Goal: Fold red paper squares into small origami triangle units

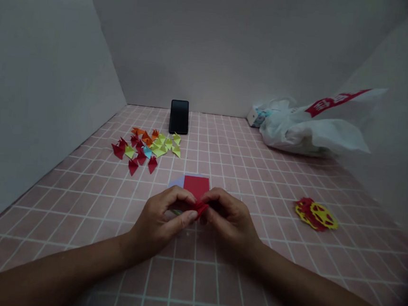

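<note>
A small folded piece of red paper [202, 211] is pinched between both my hands, low in the middle of the view. My left hand [164, 216] grips its left side with thumb and forefinger. On the other side my right hand [231, 222] pinches it with thumb and fingertips, which partly cover the folds. Just beyond my fingers lies a flat red paper square [196, 185], on top of a pale lavender sheet [178, 181] whose nearer part my hands hide.
Several folded paper birds [141, 156] in red, orange, yellow and blue lie at the left. Behind them a black phone [179, 117] leans. Red and yellow paper cut-outs [316, 215] rest at the right. A white plastic bag [298, 132] and a small box [256, 116] sit at the back right.
</note>
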Demonstrator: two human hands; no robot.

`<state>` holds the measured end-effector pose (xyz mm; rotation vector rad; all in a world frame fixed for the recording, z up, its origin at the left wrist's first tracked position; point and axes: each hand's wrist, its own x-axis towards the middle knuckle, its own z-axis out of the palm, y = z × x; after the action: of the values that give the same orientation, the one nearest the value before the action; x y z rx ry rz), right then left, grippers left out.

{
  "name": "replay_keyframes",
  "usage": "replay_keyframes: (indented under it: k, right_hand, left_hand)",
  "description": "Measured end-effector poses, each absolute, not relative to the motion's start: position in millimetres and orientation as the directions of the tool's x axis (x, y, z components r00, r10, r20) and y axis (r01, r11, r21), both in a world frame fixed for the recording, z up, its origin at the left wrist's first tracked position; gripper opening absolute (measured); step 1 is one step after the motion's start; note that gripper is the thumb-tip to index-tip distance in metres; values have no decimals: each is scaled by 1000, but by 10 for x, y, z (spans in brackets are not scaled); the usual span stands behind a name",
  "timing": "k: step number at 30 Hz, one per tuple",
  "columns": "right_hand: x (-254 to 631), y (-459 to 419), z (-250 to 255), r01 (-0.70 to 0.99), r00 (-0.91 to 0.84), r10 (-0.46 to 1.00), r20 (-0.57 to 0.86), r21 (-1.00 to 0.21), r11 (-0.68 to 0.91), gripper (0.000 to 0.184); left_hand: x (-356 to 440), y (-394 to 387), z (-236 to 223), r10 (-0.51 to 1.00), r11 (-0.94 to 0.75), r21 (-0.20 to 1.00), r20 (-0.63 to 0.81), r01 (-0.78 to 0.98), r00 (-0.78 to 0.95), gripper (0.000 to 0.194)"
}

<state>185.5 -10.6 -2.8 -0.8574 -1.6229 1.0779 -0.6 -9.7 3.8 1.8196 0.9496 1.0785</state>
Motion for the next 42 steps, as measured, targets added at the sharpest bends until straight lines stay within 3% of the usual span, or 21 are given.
replay_keyframes:
  k: [8,14,27,31,42]
  right_hand:
    - [1871,-88,-61,194,-290,897,334,-897,396,14]
    - [1859,-80,-45,307,-322,858,399,-814,494,13]
    - [1878,-91,-42,283,-351,848,396,-819,500,14]
    - [1875,-95,-42,315,-369,821,436,-773,552,13]
    - [1876,-86,-49,329,-359,794,491,-730,599,13]
  left_hand:
    - [-7,-86,32,827,-533,789,410,305,384,11]
    - [5,-98,11,815,-555,749,401,363,417,6]
    - [-9,-111,38,822,-539,763,384,357,421,6]
    - [-7,-120,19,835,-529,755,380,388,397,16]
    - [4,-100,12,706,-708,572,569,414,422,9]
